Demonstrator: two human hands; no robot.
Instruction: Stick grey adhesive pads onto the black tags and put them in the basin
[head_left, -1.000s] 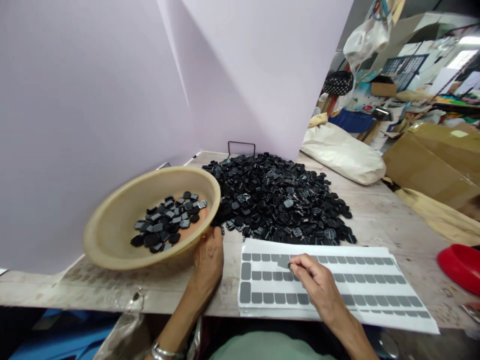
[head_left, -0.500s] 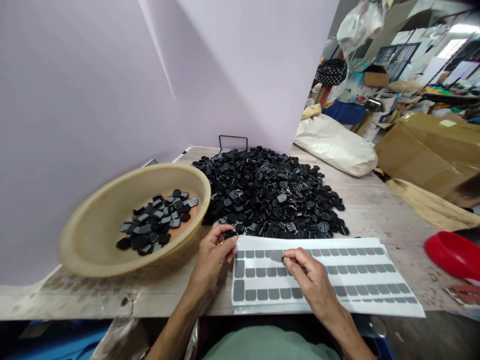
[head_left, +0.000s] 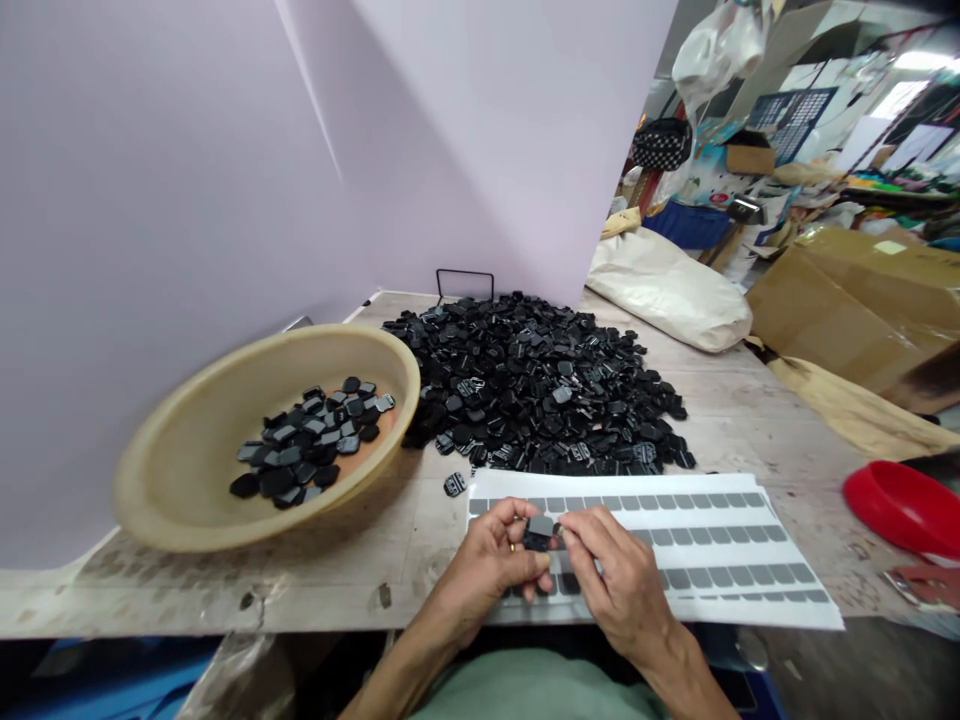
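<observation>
My left hand [head_left: 499, 560] grips a small black piece [head_left: 537, 534] above the sticker sheet, and a grey patch shows on the piece's top. Close by on the right, my right hand [head_left: 616, 565] is pinched at the piece's edge, around something small that I cannot make out. Beneath both hands lies a white sheet [head_left: 720, 515] with rows of grey stickers, partly hidden by them. A loose black piece [head_left: 454, 484] rests left of the sheet's corner. Behind the sheet rises a large heap of black pieces [head_left: 525, 380].
A beige basin [head_left: 161, 500] with several black and grey pieces stands at the left. A red dish [head_left: 900, 508] sits at the right. Farther back are a white sack [head_left: 667, 290], a cardboard box [head_left: 855, 310] and a pale wall panel [head_left: 225, 160].
My left hand has moved right from the sheet's left corner with a black piece. My right hand has shifted slightly, and both hands now meet at the piece. A loose piece shows beside the sheet.
</observation>
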